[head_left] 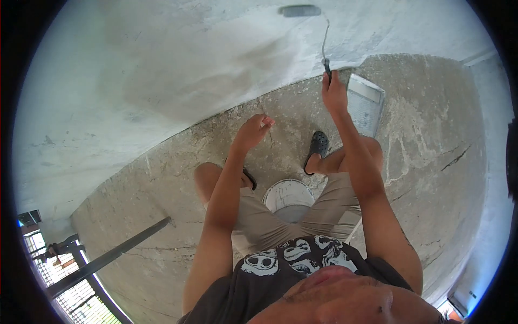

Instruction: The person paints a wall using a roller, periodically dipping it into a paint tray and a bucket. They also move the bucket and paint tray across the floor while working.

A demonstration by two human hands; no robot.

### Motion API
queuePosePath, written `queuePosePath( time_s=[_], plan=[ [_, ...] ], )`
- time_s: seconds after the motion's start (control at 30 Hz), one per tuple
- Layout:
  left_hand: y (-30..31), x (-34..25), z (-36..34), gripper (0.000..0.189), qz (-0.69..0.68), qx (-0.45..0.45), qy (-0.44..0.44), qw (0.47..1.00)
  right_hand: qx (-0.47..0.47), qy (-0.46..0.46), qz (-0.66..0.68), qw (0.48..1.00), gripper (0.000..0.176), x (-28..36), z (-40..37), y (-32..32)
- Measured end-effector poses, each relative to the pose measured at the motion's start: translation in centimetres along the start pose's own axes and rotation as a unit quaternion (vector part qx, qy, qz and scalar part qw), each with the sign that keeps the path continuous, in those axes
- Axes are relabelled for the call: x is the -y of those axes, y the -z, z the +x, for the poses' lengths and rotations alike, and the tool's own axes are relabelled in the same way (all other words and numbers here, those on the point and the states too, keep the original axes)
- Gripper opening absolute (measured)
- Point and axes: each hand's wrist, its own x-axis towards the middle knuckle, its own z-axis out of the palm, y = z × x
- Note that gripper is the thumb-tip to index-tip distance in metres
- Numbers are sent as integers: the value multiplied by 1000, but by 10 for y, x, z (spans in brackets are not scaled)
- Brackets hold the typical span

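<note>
My right hand (335,96) is wrapped round the dark handle of a paint roller (300,11). The roller's thin bent frame reaches up from the hand, and its head lies against the pale wall (178,65). Just right of that hand, a white paint tray (365,105) rests on the floor, partly behind my forearm. My left hand (253,131) hangs over the floor near the wall's base, holding nothing, its fingers loosely curled and apart. Between my legs stands a white, paint-marked bucket (288,195), partly hidden by my shorts.
The concrete floor (421,162) is cracked and spotted with paint. A dark metal bar (116,256) slants across the lower left, by a bright grated window (67,281). Another wall (499,140) runs down the right side. My feet wear dark clogs (319,143).
</note>
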Motion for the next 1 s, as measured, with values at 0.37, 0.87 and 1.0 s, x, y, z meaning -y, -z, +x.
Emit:
queuePosePath(
  time_s=[0.37,0.87,1.0],
  plan=[
    [3,6,-1,31,-8,-8,-4,1000,17,-19,32,999,32,-13,-6,-18],
    [19,2,-7,36,-35,-50,-11,998,43,-27,60,997,34,-2,-3,-19],
    [17,6,-6,38,-43,-27,1,999,1,-35,58,998,33,-2,0,-36]
  ],
)
